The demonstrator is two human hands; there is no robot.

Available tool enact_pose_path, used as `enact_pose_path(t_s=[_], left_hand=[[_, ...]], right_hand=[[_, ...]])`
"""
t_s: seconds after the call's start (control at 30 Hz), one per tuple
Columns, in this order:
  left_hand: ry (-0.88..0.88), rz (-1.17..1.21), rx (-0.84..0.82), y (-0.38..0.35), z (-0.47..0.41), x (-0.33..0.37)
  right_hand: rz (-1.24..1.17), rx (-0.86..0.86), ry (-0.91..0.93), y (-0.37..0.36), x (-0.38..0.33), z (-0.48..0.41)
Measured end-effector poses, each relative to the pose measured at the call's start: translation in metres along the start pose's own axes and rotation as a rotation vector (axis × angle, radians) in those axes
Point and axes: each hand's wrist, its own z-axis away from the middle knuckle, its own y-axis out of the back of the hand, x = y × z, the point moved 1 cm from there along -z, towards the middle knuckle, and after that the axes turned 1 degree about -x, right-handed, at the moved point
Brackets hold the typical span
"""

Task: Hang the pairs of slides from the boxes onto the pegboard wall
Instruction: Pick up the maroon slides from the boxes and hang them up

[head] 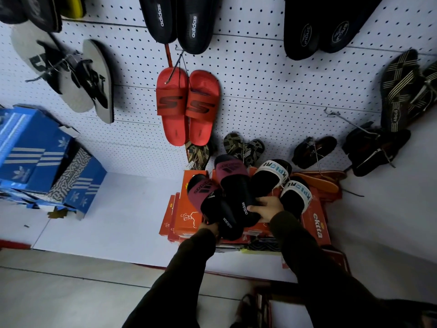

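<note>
A pair of black slides with maroon straps [222,195] lies on a stack of orange boxes [315,223] on the low white shelf. My left hand [209,227] grips the heel of the left slide. My right hand [268,208] grips the heel of the right one. Beside them, to the right, lies a black pair with white straps [282,183]. A red pair [186,105] hangs on a hook of the white pegboard wall [272,91] just above.
Blue shoe boxes [40,157] are stacked on the shelf at the left. Black slides [179,20], grey flip-flops [71,76] and striped sandals [402,91] hang on the pegboard. An empty hook [340,116] sticks out at the right. Orange soles [319,181] lie behind the boxes.
</note>
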Motion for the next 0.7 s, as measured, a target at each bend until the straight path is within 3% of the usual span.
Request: enact_pose_path(t_s=[0.1,0.27,0.7], left_hand=[[-0.008,-0.016,0.005,0.018,0.010,0.005],[-0.208,-0.049,0.051,0.058,0.035,0.033],[-0.983,-0.087,0.195,0.117,0.153,0.170]], right_hand=[[-0.050,-0.007,0.062,-0.006,-0.004,0.017],[-0.084,0.061,0.220,-0.017,-0.024,0.051],[-0.394,0.138,0.660,-0.033,-0.172,0.123]])
